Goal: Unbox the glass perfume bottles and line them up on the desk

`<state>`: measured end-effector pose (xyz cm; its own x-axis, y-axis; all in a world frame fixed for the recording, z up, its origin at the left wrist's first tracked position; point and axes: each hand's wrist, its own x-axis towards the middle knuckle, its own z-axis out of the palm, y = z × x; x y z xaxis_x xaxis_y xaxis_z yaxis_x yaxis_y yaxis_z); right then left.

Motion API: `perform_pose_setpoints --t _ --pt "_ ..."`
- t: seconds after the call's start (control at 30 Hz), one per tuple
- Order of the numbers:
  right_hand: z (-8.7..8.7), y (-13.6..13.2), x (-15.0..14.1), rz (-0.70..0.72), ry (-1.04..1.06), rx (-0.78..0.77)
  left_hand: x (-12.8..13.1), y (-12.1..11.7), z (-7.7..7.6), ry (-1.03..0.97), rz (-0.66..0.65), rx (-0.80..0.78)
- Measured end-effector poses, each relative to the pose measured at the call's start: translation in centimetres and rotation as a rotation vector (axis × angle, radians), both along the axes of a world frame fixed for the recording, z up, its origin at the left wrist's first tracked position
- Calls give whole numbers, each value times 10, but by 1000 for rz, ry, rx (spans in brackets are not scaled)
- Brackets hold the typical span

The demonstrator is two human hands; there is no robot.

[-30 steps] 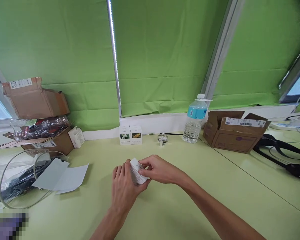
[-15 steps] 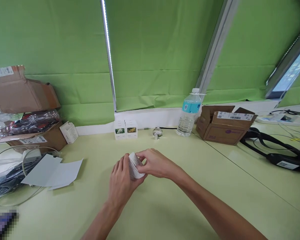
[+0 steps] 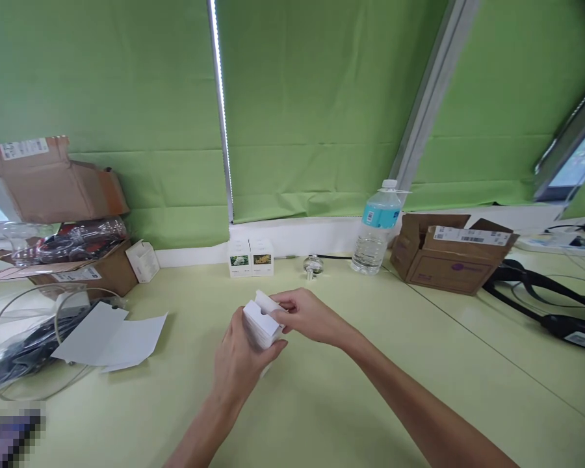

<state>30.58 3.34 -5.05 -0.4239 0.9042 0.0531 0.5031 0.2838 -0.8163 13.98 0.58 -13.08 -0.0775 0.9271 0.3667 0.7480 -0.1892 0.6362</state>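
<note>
A small white carton (image 3: 262, 321) is held above the pale green table, tilted, with its end toward me. My left hand (image 3: 240, 354) wraps round the carton from the left and below, thumb along its near side. At the carton's top, my right hand (image 3: 308, 318) pinches a raised white flap (image 3: 267, 303) between thumb and fingers. Past my hands, two small white boxes with flower pictures (image 3: 251, 258) stand side by side. A clear glass knob-like piece (image 3: 312, 265) sits to the right of them.
A water bottle (image 3: 376, 227) and an open cardboard box (image 3: 451, 255) stand at the back right, near a black headset strap (image 3: 556, 305). On the left are stacked cartons (image 3: 53, 188), a small white box (image 3: 143, 261), white card sheets (image 3: 112, 335) and a bagged cable (image 3: 24, 344).
The carton has turned so its end now faces me. My right hand has lifted its flap. The whole view has shifted slightly.
</note>
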Motion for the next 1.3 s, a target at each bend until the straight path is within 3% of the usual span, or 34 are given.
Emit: perform_pose_setpoints --t 0.13,0.33,0.43,0.57,0.67,0.83,1.0,1.17,1.3 --pt "-8 11 9 22 55 1 -9 7 -1 -124 -65 -74" --pt "-20 24 14 -8 110 -2 -24 14 10 -455 -476 -91" --pt "-23 27 13 -84 137 46 -29 15 15 -466 -566 -76" --pt "-18 23 14 -206 148 148 -32 16 16 -409 -550 -78" --pt "-8 16 15 -152 42 260 -31 18 15 -368 -488 -38" --pt "5 6 15 -111 -94 317 -31 19 12 -312 -384 9" --pt "10 -2 16 -16 -226 303 -34 19 12 -311 -385 6" --pt "22 -23 16 -3 -378 352 -35 21 10 -308 -382 9" --pt "21 -41 10 11 -473 329 -34 20 12 -303 -375 -6"
